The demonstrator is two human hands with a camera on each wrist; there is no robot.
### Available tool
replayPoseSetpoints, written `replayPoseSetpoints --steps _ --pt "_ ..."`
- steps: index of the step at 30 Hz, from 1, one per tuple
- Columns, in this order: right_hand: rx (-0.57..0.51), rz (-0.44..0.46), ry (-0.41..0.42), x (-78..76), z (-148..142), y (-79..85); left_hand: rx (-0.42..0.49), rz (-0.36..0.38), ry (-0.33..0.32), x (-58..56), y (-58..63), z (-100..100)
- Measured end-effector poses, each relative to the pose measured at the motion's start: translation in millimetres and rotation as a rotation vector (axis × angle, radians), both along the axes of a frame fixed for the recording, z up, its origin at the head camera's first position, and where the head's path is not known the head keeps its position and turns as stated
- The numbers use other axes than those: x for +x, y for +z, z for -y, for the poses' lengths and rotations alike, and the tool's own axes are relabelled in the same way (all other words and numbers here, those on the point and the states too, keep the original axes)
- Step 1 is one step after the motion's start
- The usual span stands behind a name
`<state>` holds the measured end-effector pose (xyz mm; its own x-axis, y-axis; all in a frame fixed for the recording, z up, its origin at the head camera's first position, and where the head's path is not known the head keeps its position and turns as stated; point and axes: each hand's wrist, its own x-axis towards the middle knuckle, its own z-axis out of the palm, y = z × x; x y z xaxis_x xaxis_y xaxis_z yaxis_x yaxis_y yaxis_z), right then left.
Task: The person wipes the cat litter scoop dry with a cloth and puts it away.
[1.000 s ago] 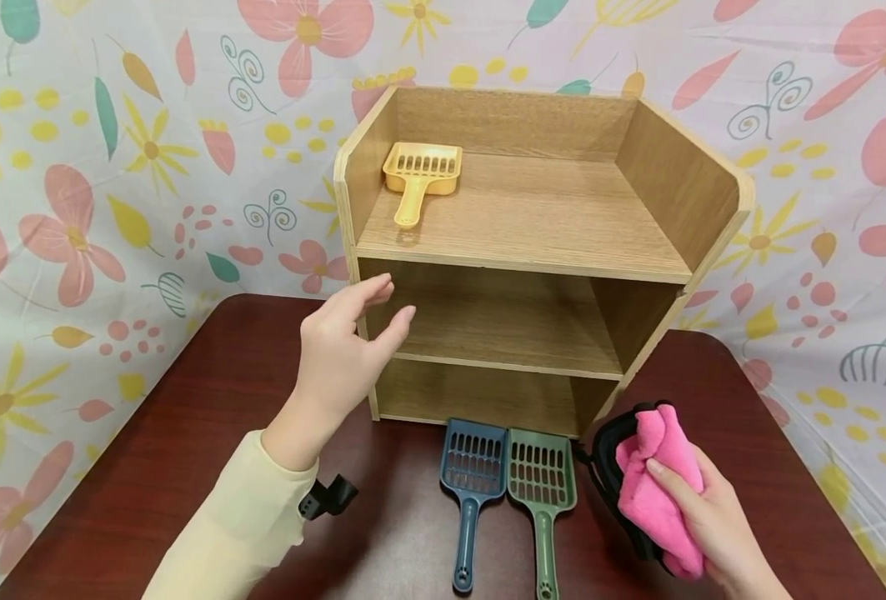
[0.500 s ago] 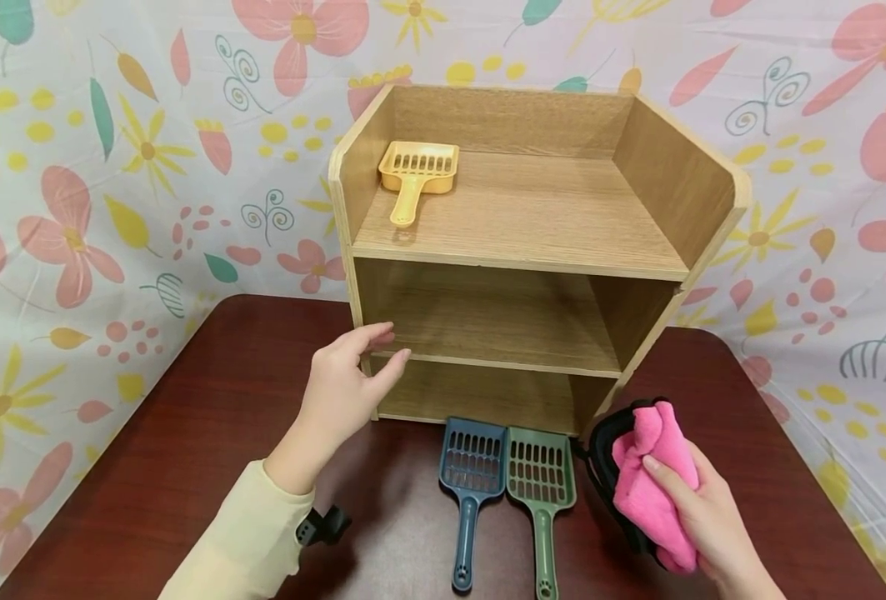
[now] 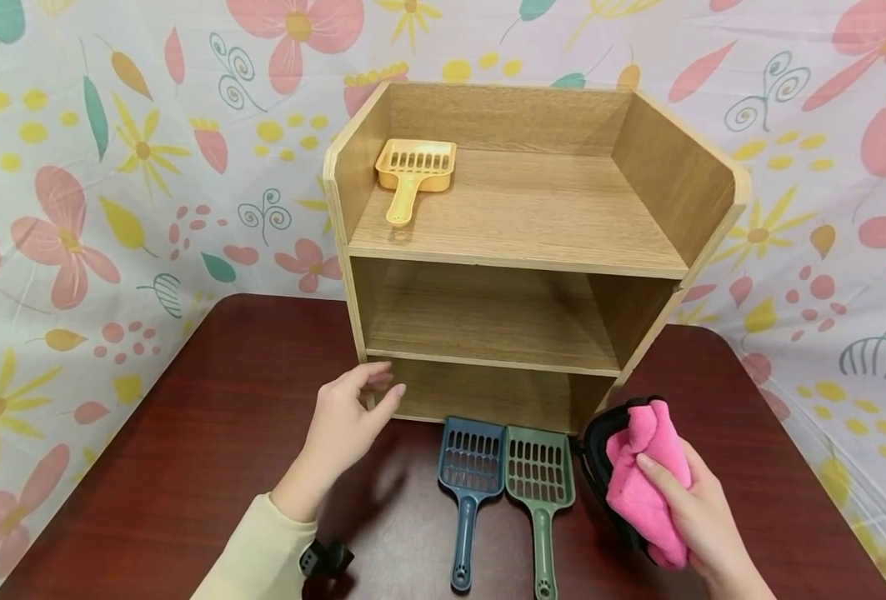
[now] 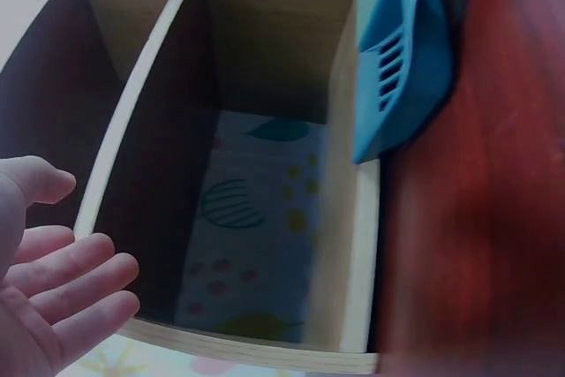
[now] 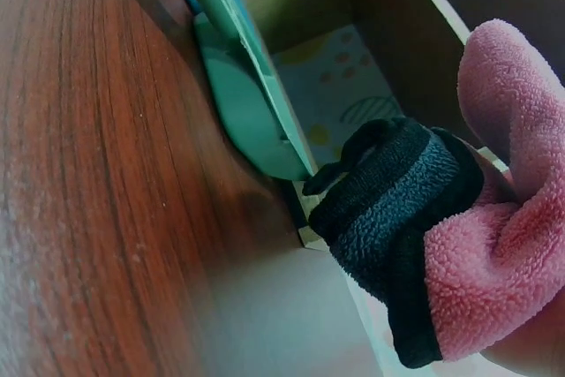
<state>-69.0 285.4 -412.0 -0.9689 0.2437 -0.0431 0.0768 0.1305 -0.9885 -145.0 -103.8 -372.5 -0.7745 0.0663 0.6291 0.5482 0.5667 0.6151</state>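
My left hand (image 3: 345, 421) hangs in front of the lower left of the wooden shelf unit (image 3: 533, 221). Its fingers are relaxed and nothing is in them; the left wrist view shows the same hand (image 4: 66, 284) with its fingers spread. At the right, my right hand (image 3: 705, 517) grips a bunched pink plush cloth (image 3: 648, 487), thumb on top. Dark fabric with a black border (image 5: 397, 205) belongs to or lies against that cloth. Between the hands, a blue litter scoop (image 3: 468, 500) and a green litter scoop (image 3: 542, 492) lie side by side, handles toward me.
A yellow litter scoop (image 3: 417, 167) sits at the left of the unit's top shelf, on a matching yellow base or second scoop. Two lower compartments face me. The dark red table (image 3: 165, 467) carries everything, with a floral curtain (image 3: 142, 167) behind.
My left hand has come down from the middle compartment's height to the lower compartment's left edge. My right hand with the pink cloth has shifted only slightly. The scoops lie as before.
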Motion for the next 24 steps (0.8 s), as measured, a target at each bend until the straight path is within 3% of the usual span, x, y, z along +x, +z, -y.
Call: replayPoseSetpoints --steps 6,15,24 --pt "-0.023 -0.013 0.005 0.1 3.6 -0.9 0.037 0.079 -0.024 4.6 -16.2 -3.1" --pt "-0.006 -0.02 0.013 -1.9 7.2 -2.8 0.067 0.27 -0.052 9.5 -39.1 -9.9" --pt "0.003 -0.021 0.015 -2.9 9.0 -5.2 0.067 0.426 -0.121 12.7 -56.6 -18.0"
